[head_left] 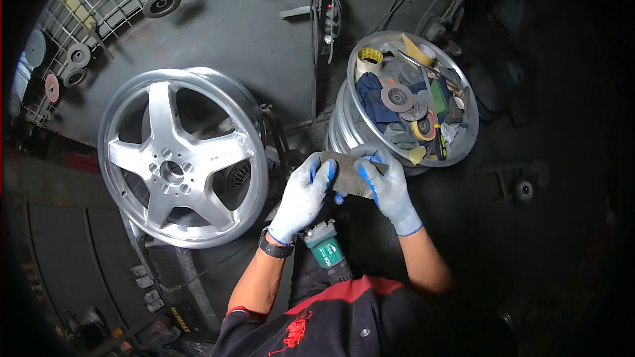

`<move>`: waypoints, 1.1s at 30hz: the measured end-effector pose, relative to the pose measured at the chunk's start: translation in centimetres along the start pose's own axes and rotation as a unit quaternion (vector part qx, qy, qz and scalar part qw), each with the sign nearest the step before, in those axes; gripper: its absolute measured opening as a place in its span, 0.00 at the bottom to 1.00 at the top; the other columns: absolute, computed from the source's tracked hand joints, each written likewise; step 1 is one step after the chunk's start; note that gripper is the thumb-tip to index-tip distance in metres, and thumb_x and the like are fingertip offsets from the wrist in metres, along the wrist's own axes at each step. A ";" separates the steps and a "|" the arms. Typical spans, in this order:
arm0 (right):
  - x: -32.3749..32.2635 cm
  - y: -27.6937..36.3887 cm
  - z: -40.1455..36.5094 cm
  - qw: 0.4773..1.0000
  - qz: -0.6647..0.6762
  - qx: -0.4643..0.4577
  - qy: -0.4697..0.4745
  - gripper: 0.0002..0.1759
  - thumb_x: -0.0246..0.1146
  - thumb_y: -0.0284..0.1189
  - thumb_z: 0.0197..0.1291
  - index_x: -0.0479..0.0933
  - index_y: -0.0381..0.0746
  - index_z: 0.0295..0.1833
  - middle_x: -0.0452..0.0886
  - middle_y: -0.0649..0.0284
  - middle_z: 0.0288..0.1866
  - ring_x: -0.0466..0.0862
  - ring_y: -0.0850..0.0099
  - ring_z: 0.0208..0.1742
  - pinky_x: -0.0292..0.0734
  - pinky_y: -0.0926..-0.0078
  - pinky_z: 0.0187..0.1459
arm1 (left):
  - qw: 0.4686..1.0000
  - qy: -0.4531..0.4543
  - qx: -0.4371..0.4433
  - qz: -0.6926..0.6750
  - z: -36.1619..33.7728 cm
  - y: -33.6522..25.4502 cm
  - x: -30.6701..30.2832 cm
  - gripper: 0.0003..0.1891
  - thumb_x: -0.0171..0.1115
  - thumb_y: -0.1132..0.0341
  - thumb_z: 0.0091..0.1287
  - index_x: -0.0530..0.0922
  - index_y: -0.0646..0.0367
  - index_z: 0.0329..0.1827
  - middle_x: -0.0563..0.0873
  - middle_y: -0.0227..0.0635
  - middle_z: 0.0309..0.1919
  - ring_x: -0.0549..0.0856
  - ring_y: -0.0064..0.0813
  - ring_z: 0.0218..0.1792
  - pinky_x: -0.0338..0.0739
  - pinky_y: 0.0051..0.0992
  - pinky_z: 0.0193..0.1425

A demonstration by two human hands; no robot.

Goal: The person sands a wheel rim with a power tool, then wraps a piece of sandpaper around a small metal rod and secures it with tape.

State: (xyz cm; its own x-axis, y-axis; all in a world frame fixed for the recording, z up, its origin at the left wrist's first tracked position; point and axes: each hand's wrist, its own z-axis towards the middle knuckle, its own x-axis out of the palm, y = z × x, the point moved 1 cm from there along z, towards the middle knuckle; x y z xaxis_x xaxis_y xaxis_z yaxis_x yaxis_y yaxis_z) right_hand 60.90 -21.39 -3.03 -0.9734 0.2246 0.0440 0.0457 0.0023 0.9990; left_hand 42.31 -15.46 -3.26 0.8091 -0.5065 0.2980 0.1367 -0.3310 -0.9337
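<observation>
Both my hands wear white work gloves with blue palms and fingertips. A piece of dark grey-brown sandpaper [348, 175] is stretched between them in front of my body. My left hand [301, 192] grips its left end, thumb on top. On the right end, my right hand [390, 188] pinches it the same way. Left of my hands stands a bare silver five-spoke alloy wheel [161, 109], tilted to face me. A green angle grinder [327, 251] is below my hands, close to my body.
At the upper right, an upturned wheel rim [471, 116] holds tape rolls, a flap disc [397, 98], cloths and a yellow-black screwdriver [440, 140]. Abrasive discs hang on a wire rack [126, 5] at the upper left. Cables [329, 23] hang at the back.
</observation>
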 end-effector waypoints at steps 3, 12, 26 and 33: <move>-0.9 0.0 -0.7 0.998 0.048 0.022 0.022 0.16 0.65 0.31 0.76 0.79 0.32 0.61 0.86 0.61 0.51 0.83 0.79 0.51 0.80 0.77 0.53 | 1.000 -0.017 0.002 -0.019 -0.1 0.0 0.2 0.21 0.59 0.53 0.83 0.79 0.65 0.60 0.87 0.34 0.37 0.86 0.21 0.31 0.83 0.23 0.36; -2.1 -1.1 -1.8 0.979 0.192 0.069 0.018 0.14 0.66 0.36 0.77 0.81 0.34 0.52 0.85 0.63 0.43 0.84 0.76 0.39 0.80 0.74 0.40 | 0.997 -0.023 -0.025 -0.076 -0.2 0.1 -0.3 0.24 0.57 0.49 0.84 0.78 0.67 0.58 0.87 0.37 0.29 0.85 0.22 0.25 0.80 0.23 0.31; -1.5 0.0 -1.9 0.984 0.158 0.082 -0.020 0.11 0.64 0.32 0.78 0.82 0.33 0.48 0.84 0.66 0.39 0.83 0.78 0.37 0.79 0.77 0.40 | 0.999 -0.032 0.021 -0.023 -0.4 0.0 -0.1 0.20 0.58 0.54 0.84 0.78 0.64 0.61 0.86 0.33 0.36 0.84 0.19 0.30 0.80 0.22 0.36; -1.4 0.2 -2.0 0.997 0.073 0.039 0.008 0.12 0.64 0.29 0.78 0.84 0.32 0.55 0.88 0.61 0.46 0.86 0.76 0.42 0.80 0.76 0.42 | 0.993 -0.014 0.061 0.098 -0.4 -1.2 0.5 0.18 0.58 0.56 0.84 0.81 0.65 0.55 0.87 0.32 0.34 0.84 0.18 0.32 0.80 0.22 0.38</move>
State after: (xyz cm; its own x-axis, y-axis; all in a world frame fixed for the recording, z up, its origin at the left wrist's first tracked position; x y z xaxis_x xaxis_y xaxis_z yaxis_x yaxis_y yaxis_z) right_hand 61.85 -23.65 -2.85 -0.9585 0.2123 0.1900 0.2042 0.0468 0.9778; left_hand 42.29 -15.63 -1.90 0.8419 -0.5295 0.1040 0.0420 -0.1279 -0.9909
